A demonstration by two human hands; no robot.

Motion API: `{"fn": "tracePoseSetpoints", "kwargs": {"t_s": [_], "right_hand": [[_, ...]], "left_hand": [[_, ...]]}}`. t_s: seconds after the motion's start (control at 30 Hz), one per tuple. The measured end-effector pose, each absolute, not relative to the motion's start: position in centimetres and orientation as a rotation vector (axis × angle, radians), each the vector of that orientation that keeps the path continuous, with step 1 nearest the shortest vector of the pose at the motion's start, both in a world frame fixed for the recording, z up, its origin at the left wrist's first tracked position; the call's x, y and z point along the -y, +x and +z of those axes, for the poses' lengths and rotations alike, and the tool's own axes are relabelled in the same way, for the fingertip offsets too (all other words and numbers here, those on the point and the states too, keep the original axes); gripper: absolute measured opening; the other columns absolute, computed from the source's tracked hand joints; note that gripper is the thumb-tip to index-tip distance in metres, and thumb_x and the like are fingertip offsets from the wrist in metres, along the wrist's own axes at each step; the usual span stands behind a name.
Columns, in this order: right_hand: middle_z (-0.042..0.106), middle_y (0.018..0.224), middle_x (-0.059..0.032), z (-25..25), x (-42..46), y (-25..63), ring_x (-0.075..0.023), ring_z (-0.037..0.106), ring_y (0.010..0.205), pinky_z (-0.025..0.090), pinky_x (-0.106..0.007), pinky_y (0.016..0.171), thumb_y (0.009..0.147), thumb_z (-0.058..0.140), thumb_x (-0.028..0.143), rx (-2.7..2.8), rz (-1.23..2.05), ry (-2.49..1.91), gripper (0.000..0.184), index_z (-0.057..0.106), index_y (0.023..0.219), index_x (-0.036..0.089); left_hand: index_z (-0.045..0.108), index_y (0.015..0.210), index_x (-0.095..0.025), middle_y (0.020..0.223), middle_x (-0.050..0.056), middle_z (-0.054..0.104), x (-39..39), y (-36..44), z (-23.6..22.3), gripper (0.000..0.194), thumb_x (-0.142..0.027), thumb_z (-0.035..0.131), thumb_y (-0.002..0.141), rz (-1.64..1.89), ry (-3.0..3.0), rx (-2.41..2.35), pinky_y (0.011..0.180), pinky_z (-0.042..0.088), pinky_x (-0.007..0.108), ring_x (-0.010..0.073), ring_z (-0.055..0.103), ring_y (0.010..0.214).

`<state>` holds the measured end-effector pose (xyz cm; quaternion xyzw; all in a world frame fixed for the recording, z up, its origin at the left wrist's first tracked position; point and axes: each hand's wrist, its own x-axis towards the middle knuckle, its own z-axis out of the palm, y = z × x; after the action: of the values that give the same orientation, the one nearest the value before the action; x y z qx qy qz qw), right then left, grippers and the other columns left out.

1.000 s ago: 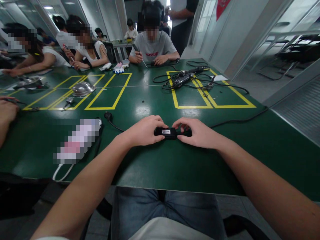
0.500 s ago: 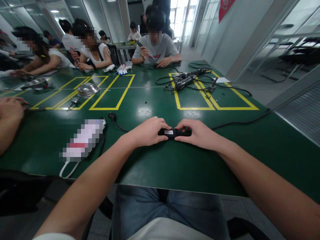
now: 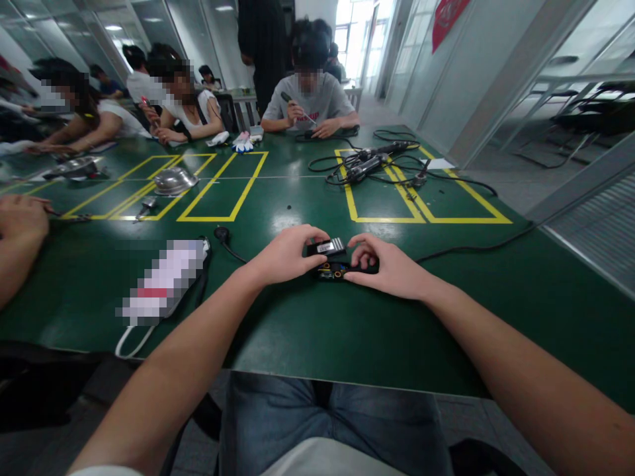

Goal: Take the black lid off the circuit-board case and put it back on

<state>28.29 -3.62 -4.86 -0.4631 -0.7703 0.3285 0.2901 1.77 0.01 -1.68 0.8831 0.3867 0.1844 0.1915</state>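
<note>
Head view: L hand (image 3: 292, 251) has thumb & fingers nearly closed, pinching a black cover (image 3: 325, 248) w/ white label, tilted just behind/above an open black casing (image 3: 331, 272). Casing is btwn both hands, over green table (image 3: 347, 337), inner parts exposed; can't tell if it touches the tabletop. R hand (image 3: 384, 261) is half open, fingers curled, thumb at casing's R part; can't tell how firm the hold is. Black plug (image 3: 222, 234) lies L of the hands; black cable (image 3: 476, 248) runs off R. Co-worker (image 3: 310, 99) opposite holds a screwdriver (image 3: 286, 97).
</note>
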Motion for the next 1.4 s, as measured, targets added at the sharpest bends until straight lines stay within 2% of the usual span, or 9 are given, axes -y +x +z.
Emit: {"fn": "tracePoseSetpoints", "kwargs": {"t_s": [0.2,0.4,0.47,0.57,0.67,0.93,1.2,1.3,1.4], "right_hand": [[0.071,0.082,-0.0028,-4.5,3.5,28.5,-0.0209,0.063,0.075,0.052,-0.036,0.073,0.090,0.071,0.037,2.185,0.801,-1.219,0.013,0.067,0.093,0.024],[0.071,0.079,-0.0023,-4.1,3.5,28.5,-0.0206,0.061,0.073,0.049,-0.035,0.069,0.091,0.070,0.039,2.217,0.791,-1.237,0.015,0.072,0.087,0.025],[0.071,0.079,-0.0022,-4.1,3.6,28.4,-0.0203,0.061,0.072,0.049,-0.034,0.069,0.091,0.071,0.040,2.214,0.789,-1.248,0.016,0.073,0.087,0.025],[0.071,0.078,-0.0021,-4.2,3.6,28.3,-0.0194,0.061,0.071,0.047,-0.033,0.067,0.091,0.070,0.037,2.210,0.769,-1.262,0.014,0.073,0.087,0.024],[0.070,0.076,-0.0013,-4.4,3.7,28.2,-0.0186,0.061,0.069,0.046,-0.032,0.066,0.090,0.070,0.032,2.210,0.736,-1.262,0.010,0.071,0.086,0.024],[0.067,0.073,-0.0009,-4.6,3.8,28.0,-0.0183,0.059,0.067,0.045,-0.032,0.065,0.089,0.069,0.033,2.172,0.712,-1.228,0.011,0.071,0.085,0.023],[0.070,0.072,-0.0014,-4.0,3.7,28.6,-0.0174,0.059,0.063,0.045,-0.031,0.060,0.090,0.068,0.036,2.144,0.859,-1.213,0.014,0.073,0.086,0.023],[0.074,0.077,-0.0028,-3.9,3.5,28.7,-0.0186,0.063,0.066,0.048,-0.032,0.064,0.090,0.069,0.033,2.186,0.820,-1.199,0.013,0.074,0.084,0.023],[0.078,0.087,-0.0046,-3.8,3.3,28.8,-0.0224,0.070,0.080,0.052,-0.036,0.076,0.089,0.071,0.029,2.232,0.736,-1.170,0.010,0.075,0.082,0.024]], "left_hand": [[0.072,0.113,-0.020,0.111,0.010,0.078,-0.7,1.6,-2.9,0.018,-0.022,0.075,0.095,0.443,2.575,-1.282,0.099,0.056,0.046,0.0310,0.070,0.108],[0.077,0.103,-0.020,0.124,0.012,0.072,-0.1,1.4,-1.8,0.008,-0.024,0.073,0.097,0.456,2.667,-1.169,0.107,0.052,0.046,0.0308,0.066,0.117],[0.077,0.095,-0.019,0.109,0.010,0.073,0.3,1.3,-1.2,0.008,-0.027,0.074,0.097,0.398,2.658,-1.120,0.094,0.053,0.039,0.0278,0.069,0.102],[0.072,0.088,-0.020,0.085,0.003,0.073,0.7,1.3,-0.5,0.007,-0.022,0.075,0.094,0.218,2.568,-1.041,0.072,0.044,0.031,0.0204,0.065,0.076],[0.068,0.087,-0.020,0.078,-0.001,0.072,1.0,1.4,-0.3,0.009,-0.017,0.072,0.094,0.154,2.525,-1.018,0.066,0.037,0.030,0.0183,0.064,0.069],[0.067,0.089,-0.019,0.080,0.000,0.073,0.7,1.3,-0.5,0.008,-0.018,0.068,0.097,0.192,2.458,-1.019,0.069,0.042,0.028,0.0178,0.068,0.073],[0.071,0.094,-0.018,0.084,0.001,0.076,0.3,0.3,-0.2,0.007,-0.012,0.069,0.091,0.261,2.366,-0.993,0.075,0.050,0.027,0.0173,0.071,0.076],[0.073,0.089,-0.017,0.079,0.000,0.075,0.0,0.3,-0.3,0.006,-0.013,0.070,0.091,0.227,2.377,-0.979,0.072,0.049,0.026,0.0155,0.068,0.071],[0.074,0.085,-0.017,0.076,-0.001,0.075,-0.3,0.3,-0.5,0.008,-0.012,0.071,0.090,0.215,2.385,-0.968,0.071,0.049,0.025,0.0147,0.068,0.069]]}}
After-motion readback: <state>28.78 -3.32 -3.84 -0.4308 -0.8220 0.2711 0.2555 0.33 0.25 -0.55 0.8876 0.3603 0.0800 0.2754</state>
